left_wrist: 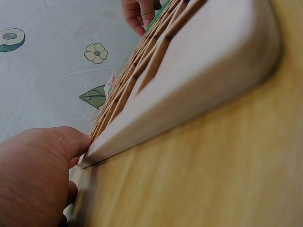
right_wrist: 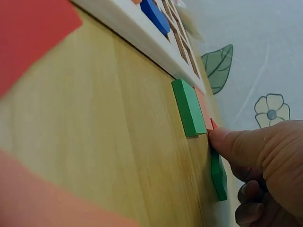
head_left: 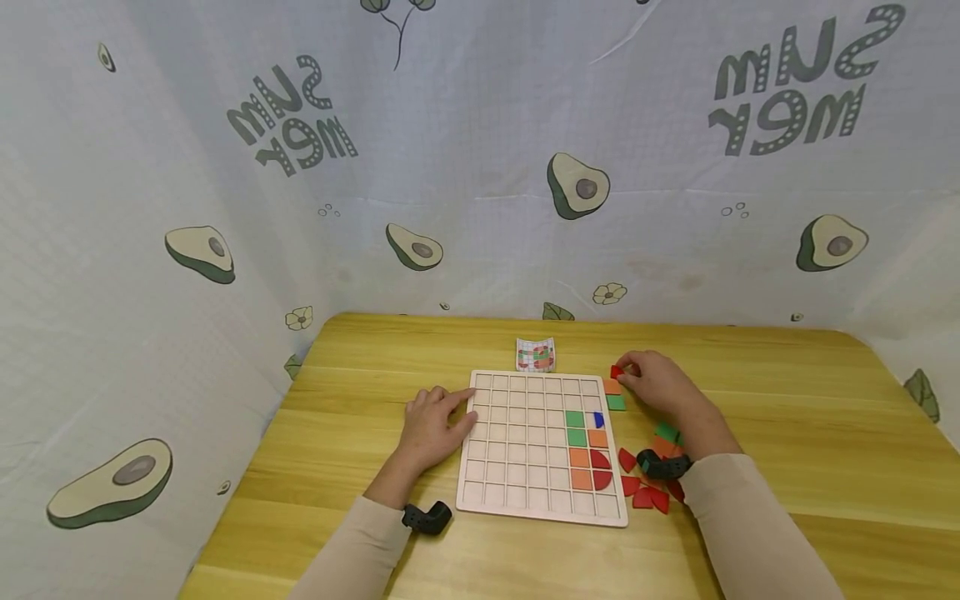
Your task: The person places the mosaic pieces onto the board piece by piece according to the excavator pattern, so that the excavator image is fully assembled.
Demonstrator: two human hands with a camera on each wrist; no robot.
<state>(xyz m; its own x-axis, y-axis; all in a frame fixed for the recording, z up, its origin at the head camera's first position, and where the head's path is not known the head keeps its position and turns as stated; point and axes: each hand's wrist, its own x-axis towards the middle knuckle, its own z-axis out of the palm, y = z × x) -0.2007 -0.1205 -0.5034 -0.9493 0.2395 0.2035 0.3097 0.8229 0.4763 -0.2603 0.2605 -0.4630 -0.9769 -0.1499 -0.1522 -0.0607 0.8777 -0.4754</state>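
A wooden grid board (head_left: 498, 433) lies on the table, with green squares (head_left: 575, 419), orange squares (head_left: 581, 479), red rounded pieces (head_left: 601, 480) and a blue half-circle (head_left: 598, 420) in its right-hand columns. My left hand (head_left: 429, 429) rests at the board's left edge, forefinger and thumb spread and touching it. Beyond the top right corner, my right hand (head_left: 660, 385) pinches a small red piece (head_left: 616, 372) between thumb and fingertips. An orange piece (head_left: 612, 387) and a green piece (right_wrist: 189, 109) lie beside the board there. Another green piece (right_wrist: 218, 175) shows below the right thumb.
A small printed pattern card (head_left: 536, 355) lies behind the board. Loose red pieces (head_left: 642, 497) are scattered right of the board, with green and orange pieces (head_left: 666, 433) partly hidden by the right forearm. A patterned cloth (head_left: 480, 167) hangs behind the table.
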